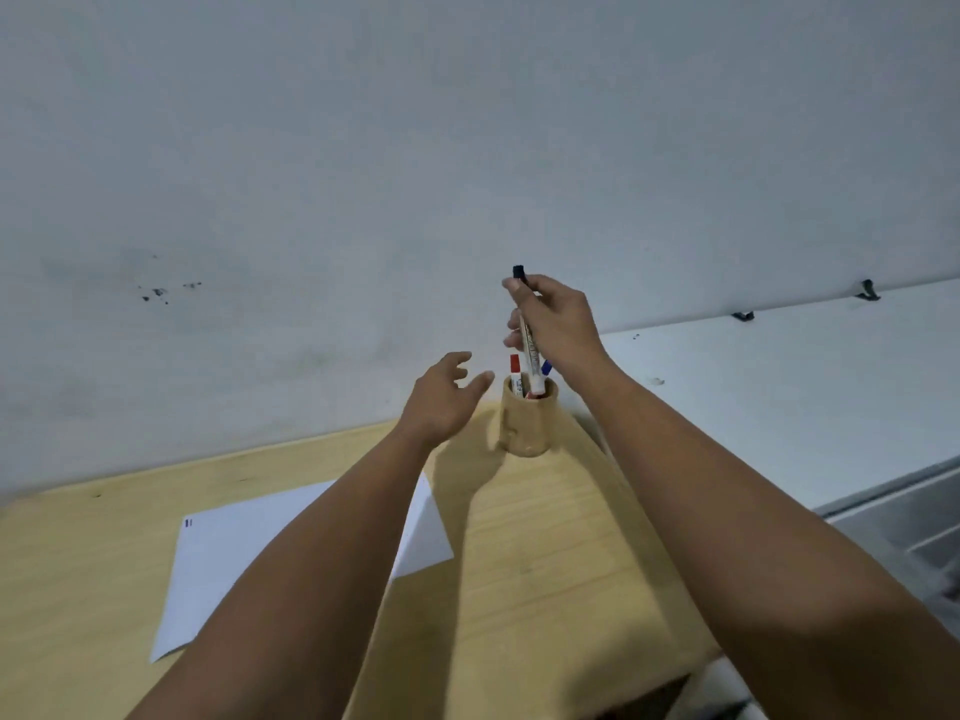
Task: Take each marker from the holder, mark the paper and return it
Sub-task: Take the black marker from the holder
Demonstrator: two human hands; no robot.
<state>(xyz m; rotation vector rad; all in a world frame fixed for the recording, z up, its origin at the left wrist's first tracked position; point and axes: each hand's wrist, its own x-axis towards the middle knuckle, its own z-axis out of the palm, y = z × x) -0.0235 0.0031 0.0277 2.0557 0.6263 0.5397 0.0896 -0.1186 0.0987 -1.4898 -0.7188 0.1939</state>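
Note:
A tan mug-shaped holder (527,426) stands at the far edge of the wooden table (545,563), near the wall. A red-capped marker (515,370) and a blue-capped marker (545,367) stick up out of it. My right hand (556,324) is above the holder, shut on a black-capped marker (525,330) held upright, its lower end just inside the holder's mouth. My left hand (441,400) hovers just left of the holder, fingers apart and holding nothing. A white paper (249,553) lies on the table at the left, partly under my left forearm, with small marks at its top left corner.
A pale wall (363,200) rises right behind the table. At the right a white ledge (779,381) runs along the wall, with a grey metal frame (914,517) below it. The table's right edge drops off near my right forearm.

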